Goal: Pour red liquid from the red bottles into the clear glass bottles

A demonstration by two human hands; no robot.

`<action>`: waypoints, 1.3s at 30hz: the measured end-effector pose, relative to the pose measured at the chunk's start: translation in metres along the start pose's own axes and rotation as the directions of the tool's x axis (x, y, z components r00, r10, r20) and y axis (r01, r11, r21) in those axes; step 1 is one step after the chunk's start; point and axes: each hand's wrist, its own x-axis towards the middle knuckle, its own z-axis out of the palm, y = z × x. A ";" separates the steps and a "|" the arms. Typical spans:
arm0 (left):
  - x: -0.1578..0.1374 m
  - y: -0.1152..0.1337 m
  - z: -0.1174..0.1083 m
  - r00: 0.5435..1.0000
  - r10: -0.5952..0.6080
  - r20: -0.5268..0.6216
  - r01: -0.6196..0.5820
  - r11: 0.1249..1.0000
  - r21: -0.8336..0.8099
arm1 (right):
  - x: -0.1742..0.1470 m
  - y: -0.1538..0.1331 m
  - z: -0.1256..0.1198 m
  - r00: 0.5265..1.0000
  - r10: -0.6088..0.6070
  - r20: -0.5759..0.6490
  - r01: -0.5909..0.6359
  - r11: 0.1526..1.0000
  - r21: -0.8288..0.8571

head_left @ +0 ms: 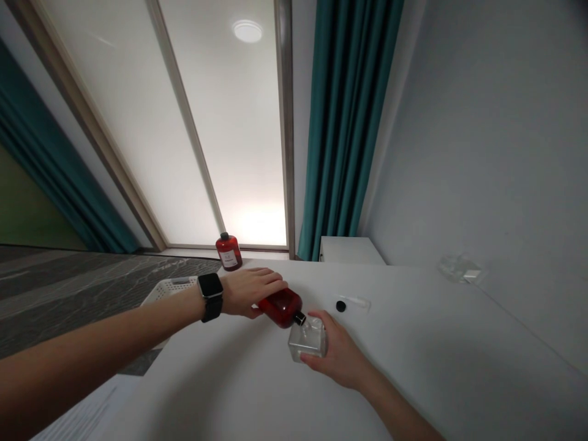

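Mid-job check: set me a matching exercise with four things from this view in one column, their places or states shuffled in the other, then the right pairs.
Things
1. nearer red bottle
2. clear container
3. black cap
4. farther red bottle

Places or states
A. standing at the far left corner of the white table
B. gripped by the right hand
C. tilted, held by the left hand
D. lying on the table, beyond the right hand

Pairs: 1-C, 2-B, 3-D, 4-A
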 end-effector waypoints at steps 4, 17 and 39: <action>-0.006 -0.005 0.010 0.998 -0.035 -0.044 0.031 0.996 -0.078 | 0.001 0.005 0.002 1.000 -0.009 -0.011 0.009 1.000 0.008; -0.009 0.005 0.055 0.875 -0.323 -0.362 0.090 0.841 -0.533 | 0.005 0.013 0.007 1.000 0.014 -0.011 -0.013 0.998 0.063; 0.004 0.019 0.134 0.604 -0.708 -0.367 0.052 0.495 -0.868 | 0.005 0.017 0.008 0.999 0.047 0.005 -0.047 0.998 0.051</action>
